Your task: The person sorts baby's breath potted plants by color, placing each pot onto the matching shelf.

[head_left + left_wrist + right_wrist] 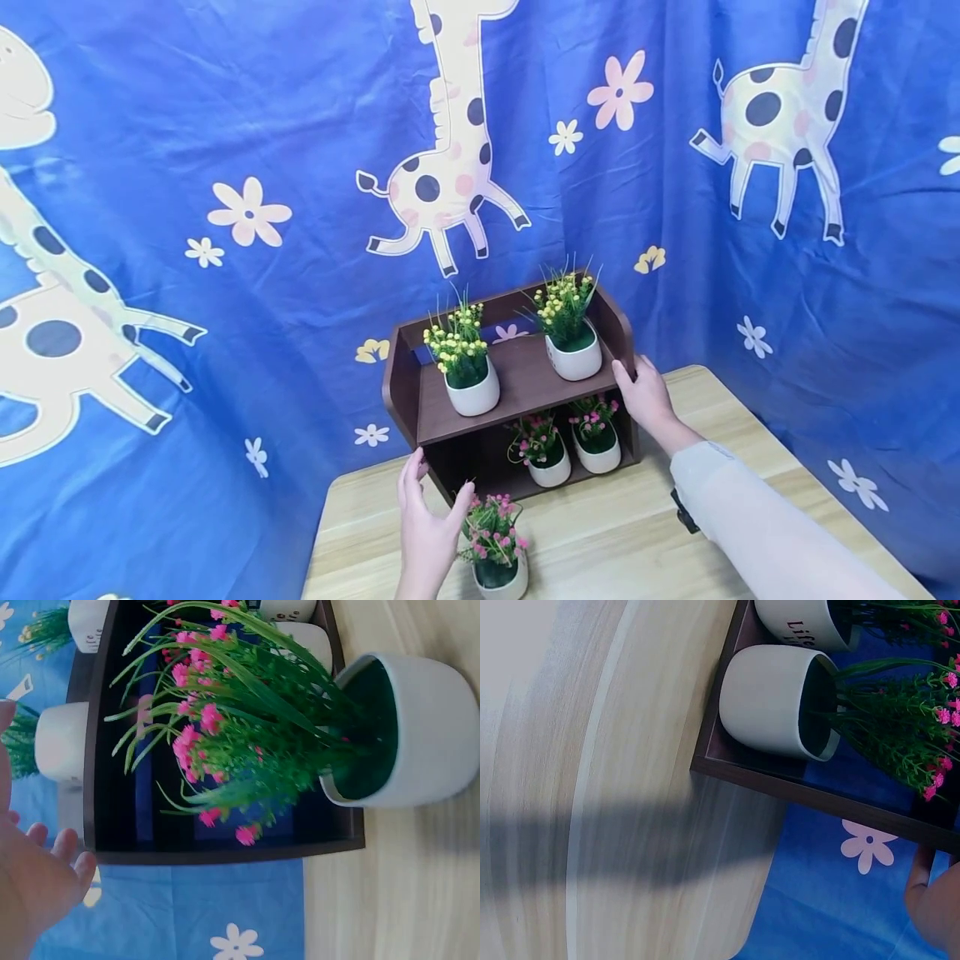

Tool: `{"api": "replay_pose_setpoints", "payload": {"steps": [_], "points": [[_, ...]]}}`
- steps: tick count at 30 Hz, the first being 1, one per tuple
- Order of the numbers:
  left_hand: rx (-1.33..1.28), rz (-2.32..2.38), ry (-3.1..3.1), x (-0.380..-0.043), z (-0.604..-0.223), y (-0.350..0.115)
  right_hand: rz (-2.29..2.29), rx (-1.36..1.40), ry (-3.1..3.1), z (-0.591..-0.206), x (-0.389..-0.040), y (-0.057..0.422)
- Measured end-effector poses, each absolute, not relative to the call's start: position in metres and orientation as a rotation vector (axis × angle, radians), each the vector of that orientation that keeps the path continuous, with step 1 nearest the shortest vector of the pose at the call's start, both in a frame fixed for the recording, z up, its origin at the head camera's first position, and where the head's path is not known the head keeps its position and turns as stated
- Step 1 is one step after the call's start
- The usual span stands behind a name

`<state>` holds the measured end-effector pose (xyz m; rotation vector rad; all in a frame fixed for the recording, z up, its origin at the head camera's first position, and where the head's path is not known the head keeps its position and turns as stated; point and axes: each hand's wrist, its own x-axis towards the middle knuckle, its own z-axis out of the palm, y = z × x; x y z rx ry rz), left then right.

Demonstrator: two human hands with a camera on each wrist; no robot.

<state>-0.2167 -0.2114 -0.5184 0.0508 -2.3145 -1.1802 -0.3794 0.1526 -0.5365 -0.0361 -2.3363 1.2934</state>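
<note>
A dark brown two-tier shelf [517, 362] stands on the wooden table. My left hand [431, 521] is at its front left corner, thumb and fingers spread, holding nothing. In the left wrist view, the left fingers [66, 847] are beside the shelf's side panel; whether they touch it I cannot tell. My right hand [647, 398] grips the right side panel, thumb at its front edge. A white pot with pink flowers [498, 546] stands on the table in front, close to my left thumb. Two similar pink-flowered pots [550, 467] [597, 450] occupy the lower tier.
On the upper tier stand two white pots with yellow flowers, one left [474, 392] and one right [576, 357]. Blue cloth [315, 108] printed with giraffes and flowers hangs around the wooden table [600, 542]. The table's right edge runs past my right forearm.
</note>
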Motion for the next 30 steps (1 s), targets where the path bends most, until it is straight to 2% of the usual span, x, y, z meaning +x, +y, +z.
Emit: {"api": "replay_pose_setpoints", "payload": {"steps": [10, 23, 30], "points": [[0.206, -1.222, -2.338, -0.189, -0.542, -0.229, 1.286, -0.026, -2.344, -0.536, -0.385, 0.152], [0.152, -1.294, -2.301, -0.167, -0.577, -0.255, 1.317, -0.041, -2.327, -0.535, -0.381, 0.160], [0.432, -1.504, -2.509, -0.144, -0.570, -0.259, 1.310, -0.045, -2.335, -0.536, -0.381, 0.159]]}}
